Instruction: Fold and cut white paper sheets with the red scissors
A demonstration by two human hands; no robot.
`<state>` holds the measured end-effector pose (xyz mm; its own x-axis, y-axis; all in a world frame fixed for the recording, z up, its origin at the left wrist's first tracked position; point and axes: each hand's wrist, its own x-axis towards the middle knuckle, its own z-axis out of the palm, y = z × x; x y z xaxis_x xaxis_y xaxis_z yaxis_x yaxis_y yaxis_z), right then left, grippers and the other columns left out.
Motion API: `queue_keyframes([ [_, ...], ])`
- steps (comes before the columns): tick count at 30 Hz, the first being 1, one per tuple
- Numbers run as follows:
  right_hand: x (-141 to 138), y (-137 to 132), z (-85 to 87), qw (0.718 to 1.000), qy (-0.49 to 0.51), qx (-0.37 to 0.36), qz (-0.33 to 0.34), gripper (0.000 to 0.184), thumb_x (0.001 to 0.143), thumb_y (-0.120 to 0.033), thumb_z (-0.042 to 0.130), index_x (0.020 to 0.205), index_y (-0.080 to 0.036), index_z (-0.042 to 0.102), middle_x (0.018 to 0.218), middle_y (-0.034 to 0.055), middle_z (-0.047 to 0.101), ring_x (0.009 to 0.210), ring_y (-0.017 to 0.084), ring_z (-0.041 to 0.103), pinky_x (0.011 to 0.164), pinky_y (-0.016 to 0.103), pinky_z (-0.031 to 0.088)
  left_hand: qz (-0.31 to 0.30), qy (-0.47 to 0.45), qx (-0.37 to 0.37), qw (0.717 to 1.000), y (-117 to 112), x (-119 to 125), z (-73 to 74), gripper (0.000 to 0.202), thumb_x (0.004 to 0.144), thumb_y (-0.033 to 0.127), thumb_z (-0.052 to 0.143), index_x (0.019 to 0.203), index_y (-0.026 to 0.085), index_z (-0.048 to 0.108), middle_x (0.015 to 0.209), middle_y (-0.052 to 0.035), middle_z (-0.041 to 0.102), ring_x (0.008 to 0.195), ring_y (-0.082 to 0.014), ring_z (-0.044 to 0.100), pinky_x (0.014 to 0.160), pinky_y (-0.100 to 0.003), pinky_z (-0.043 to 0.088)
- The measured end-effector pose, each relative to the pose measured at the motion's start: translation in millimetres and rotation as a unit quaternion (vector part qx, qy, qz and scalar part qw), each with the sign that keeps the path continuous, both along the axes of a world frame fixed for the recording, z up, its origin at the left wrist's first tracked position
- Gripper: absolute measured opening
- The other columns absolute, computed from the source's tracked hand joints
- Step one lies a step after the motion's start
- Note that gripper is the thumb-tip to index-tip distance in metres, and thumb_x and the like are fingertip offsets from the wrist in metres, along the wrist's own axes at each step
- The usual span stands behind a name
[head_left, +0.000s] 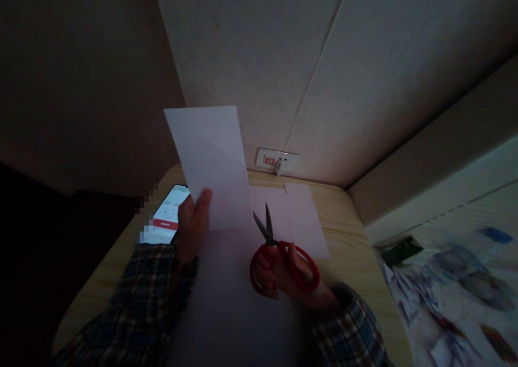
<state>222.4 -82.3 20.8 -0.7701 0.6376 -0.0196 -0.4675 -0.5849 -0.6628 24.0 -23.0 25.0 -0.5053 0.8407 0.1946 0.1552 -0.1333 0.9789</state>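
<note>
My left hand [193, 224] grips a white sheet of paper [214, 156] by its left edge, thumb on the front. The sheet stands raised above the table, with a faint diagonal crease across it. In my right hand [283, 272] is a pair of scissors [307, 272] with red handles, fingers through the loops. Their dark blades are parted and point up, close beside the paper's lower right corner. Behind the blades, white paper [271, 205] lies on the table, and a narrower white piece [309, 221] lies at its right.
A lit phone [168, 210] showing a timer lies left of my left hand on the wooden table [343, 221]. A wall socket [277, 161] with a plug is behind the table. Below on the right are crumpled papers and bags [453, 291].
</note>
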Motion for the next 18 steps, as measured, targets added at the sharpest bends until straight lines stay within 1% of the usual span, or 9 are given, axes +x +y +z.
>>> queue_keyframes([
  [2,-0.6,0.0,-1.3,1.000,-0.001,0.000,0.000,0.055,0.077,-0.068,0.040,0.081,-0.014,0.049,0.063,-0.0007,0.038,0.053,0.011,0.035,0.043,0.021,0.030,-0.006,0.014,-0.004,1.000,0.1,-0.2,-1.4,0.039,0.079,0.047,0.052,0.101,0.015,0.061,0.100,-0.0084,0.065,0.094,-0.0230,0.059,0.086,-0.035,0.045],
  [7,-0.9,1.5,-2.9,1.000,0.008,-0.001,0.006,0.055,0.076,-0.068,0.041,0.082,-0.014,0.049,0.064,-0.0004,0.038,0.053,0.011,0.036,0.043,0.021,0.031,-0.008,0.004,-0.013,1.000,0.9,-0.5,-4.2,0.039,0.079,0.047,0.052,0.099,0.015,0.062,0.098,-0.0087,0.066,0.091,-0.0232,0.061,0.083,-0.035,0.047],
  [11,0.5,2.6,-1.1,1.000,0.015,-0.002,0.004,0.054,0.076,-0.067,0.042,0.081,-0.014,0.049,0.063,-0.0009,0.037,0.052,0.010,0.034,0.042,0.021,0.029,0.004,0.013,0.001,1.000,1.8,-0.8,-3.6,0.041,0.079,0.047,0.052,0.101,0.014,0.062,0.100,-0.0088,0.066,0.094,-0.0228,0.060,0.084,-0.034,0.046],
  [15,1.5,1.8,1.9,1.000,-0.001,-0.001,-0.003,0.054,0.076,-0.068,0.041,0.081,-0.015,0.048,0.063,-0.0010,0.037,0.052,0.010,0.034,0.044,0.021,0.030,0.010,0.012,-0.004,1.000,1.7,-1.4,-2.1,0.042,0.078,0.049,0.051,0.098,0.014,0.062,0.094,-0.0081,0.067,0.089,-0.0229,0.061,0.081,-0.035,0.048],
  [18,1.4,1.3,1.0,1.000,-0.005,-0.004,0.000,0.053,0.075,-0.068,0.042,0.081,-0.015,0.047,0.064,-0.0009,0.037,0.053,0.011,0.035,0.044,0.021,0.030,0.008,-0.005,-0.013,1.000,1.8,-1.3,-1.2,0.042,0.078,0.050,0.051,0.097,0.014,0.063,0.091,-0.0076,0.067,0.087,-0.0236,0.062,0.078,-0.035,0.050],
])
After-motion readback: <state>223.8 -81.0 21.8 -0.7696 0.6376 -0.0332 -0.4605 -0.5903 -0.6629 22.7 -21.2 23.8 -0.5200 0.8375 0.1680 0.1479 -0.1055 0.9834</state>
